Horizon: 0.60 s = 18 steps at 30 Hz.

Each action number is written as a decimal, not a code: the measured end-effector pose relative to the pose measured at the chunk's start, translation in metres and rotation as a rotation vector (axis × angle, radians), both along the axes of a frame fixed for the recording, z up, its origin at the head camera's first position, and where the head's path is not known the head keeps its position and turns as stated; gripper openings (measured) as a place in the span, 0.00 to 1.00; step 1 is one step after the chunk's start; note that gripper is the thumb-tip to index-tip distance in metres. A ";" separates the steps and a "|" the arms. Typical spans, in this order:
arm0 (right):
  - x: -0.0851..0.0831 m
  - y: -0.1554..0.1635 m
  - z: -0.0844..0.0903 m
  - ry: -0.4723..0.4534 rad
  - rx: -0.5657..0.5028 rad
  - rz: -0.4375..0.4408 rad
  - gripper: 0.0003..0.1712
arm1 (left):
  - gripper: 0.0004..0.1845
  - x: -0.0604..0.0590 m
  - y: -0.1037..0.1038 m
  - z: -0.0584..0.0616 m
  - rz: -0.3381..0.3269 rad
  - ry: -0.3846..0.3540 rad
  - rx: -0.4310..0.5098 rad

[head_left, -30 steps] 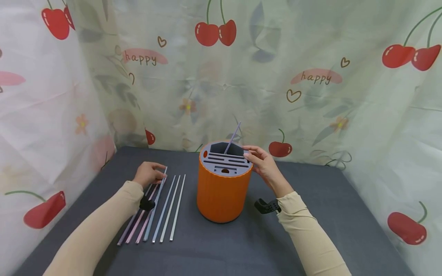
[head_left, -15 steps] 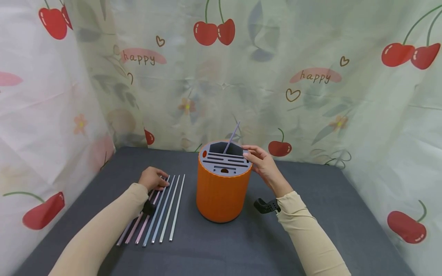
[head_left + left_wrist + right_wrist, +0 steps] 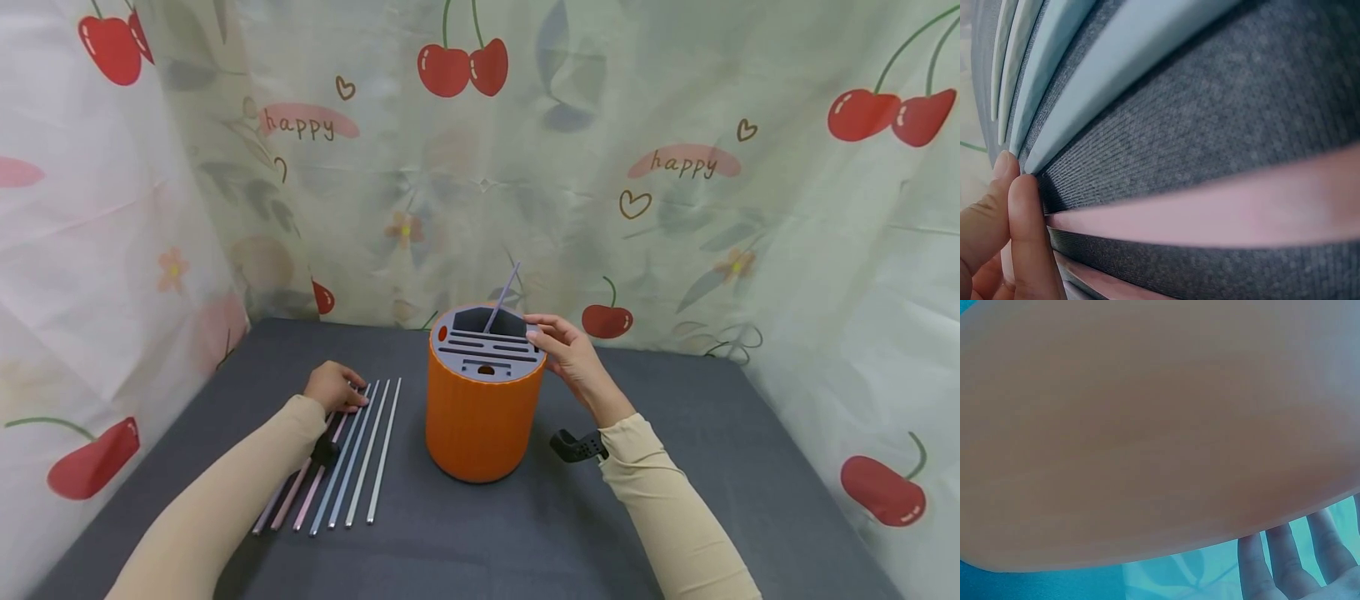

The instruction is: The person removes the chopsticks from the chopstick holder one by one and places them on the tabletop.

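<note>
Several metal chopsticks lie side by side on the dark cloth, pink, blue and silvery white ones among them. My left hand is at their far ends, where thumb and finger pinch the tip of a blue chopstick. A pink chopstick lies beside it. To the right stands an upright orange cylindrical holder with a grey slotted top. A thin purple stick leans out of its rear opening. My right hand holds the holder's right rim, thumb on top and fingers along the side.
A dark grey cloth covers the table. Pale curtains with printed cherries hang behind it and at both sides. Each wrist bears a black strap, the right one standing out below the sleeve.
The left hand has come slightly down and right, and the blue chopstick's far end has lowered to lie in line with the others. The right hand keeps its place on the holder.
</note>
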State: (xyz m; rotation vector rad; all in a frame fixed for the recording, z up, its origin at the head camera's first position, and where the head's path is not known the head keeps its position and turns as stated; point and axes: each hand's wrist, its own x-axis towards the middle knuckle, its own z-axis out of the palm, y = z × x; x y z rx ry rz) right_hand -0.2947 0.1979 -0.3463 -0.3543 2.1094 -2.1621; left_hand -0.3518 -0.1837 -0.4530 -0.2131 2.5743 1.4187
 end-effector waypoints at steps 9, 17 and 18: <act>0.000 -0.003 0.002 0.002 0.016 0.009 0.21 | 0.19 0.004 -0.003 0.002 0.007 0.001 0.025; -0.001 0.000 0.001 -0.007 0.015 0.005 0.19 | 0.26 0.005 0.008 0.067 -0.041 0.039 0.323; -0.001 0.000 0.001 -0.007 0.016 0.004 0.19 | 0.27 0.004 0.013 0.083 -0.050 0.048 0.386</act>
